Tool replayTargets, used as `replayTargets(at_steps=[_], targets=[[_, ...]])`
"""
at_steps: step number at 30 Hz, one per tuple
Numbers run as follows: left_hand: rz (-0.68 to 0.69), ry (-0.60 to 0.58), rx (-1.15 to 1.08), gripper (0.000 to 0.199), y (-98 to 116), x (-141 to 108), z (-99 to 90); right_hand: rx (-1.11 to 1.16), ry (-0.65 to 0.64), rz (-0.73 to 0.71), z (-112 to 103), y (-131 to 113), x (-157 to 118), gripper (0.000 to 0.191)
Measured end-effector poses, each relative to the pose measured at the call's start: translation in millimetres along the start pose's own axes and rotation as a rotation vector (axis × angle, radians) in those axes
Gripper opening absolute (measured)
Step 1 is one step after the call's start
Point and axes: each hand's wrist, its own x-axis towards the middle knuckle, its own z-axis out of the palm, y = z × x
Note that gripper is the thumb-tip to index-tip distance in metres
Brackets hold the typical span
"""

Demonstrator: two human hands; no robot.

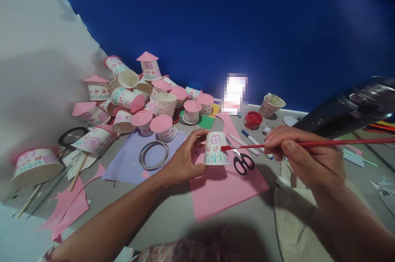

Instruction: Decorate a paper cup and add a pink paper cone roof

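Note:
My left hand (pixel 188 157) grips an upside-down white paper cup (pixel 214 157) by its side. On the cup are a purple window, red spots and green grass strokes. A long red paintbrush (pixel 247 146) is pinched in my right hand (pixel 304 157), and its red tip meets the cup's right side. Below the cup lies a pink paper sheet (pixel 228 194). Black-handled scissors (pixel 243 163) rest on that sheet, partly behind the brush. A red paint pot (pixel 252 120) stands beyond the brush.
Many decorated cups with pink paper roofs (pixel 161 123) are heaped at the left, near stacked plain cups (pixel 166 103). Bangles (pixel 154 155) lie on lilac paper (pixel 123 163). Markers (pixel 257 144), a patterned cup (pixel 271 105), a glowing screen (pixel 234 93) and a dark metallic cylinder (pixel 345 105) stand or lie around.

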Motion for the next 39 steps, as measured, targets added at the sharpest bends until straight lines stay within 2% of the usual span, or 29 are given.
replayTargets(at_steps=[26,31,36,39], targets=[[-0.01,-0.018,0.012,0.079,1.5,-0.5,1.3,-0.043,0.021,0.001,2.8,-0.2,0.2,0.024],[-0.008,-0.027,0.013,0.08,1.2,-0.5,1.1,-0.033,-0.023,-0.015,1.6,-0.4,1.7,0.023],[-0.019,-0.032,0.009,0.081,0.4,-0.8,0.9,-0.04,0.013,-0.016,0.7,-0.9,0.1,0.024],[-0.014,-0.031,-0.006,0.081,-1.8,-1.0,0.3,-0.04,-0.032,-0.01,0.3,0.9,-1.0,0.023]])
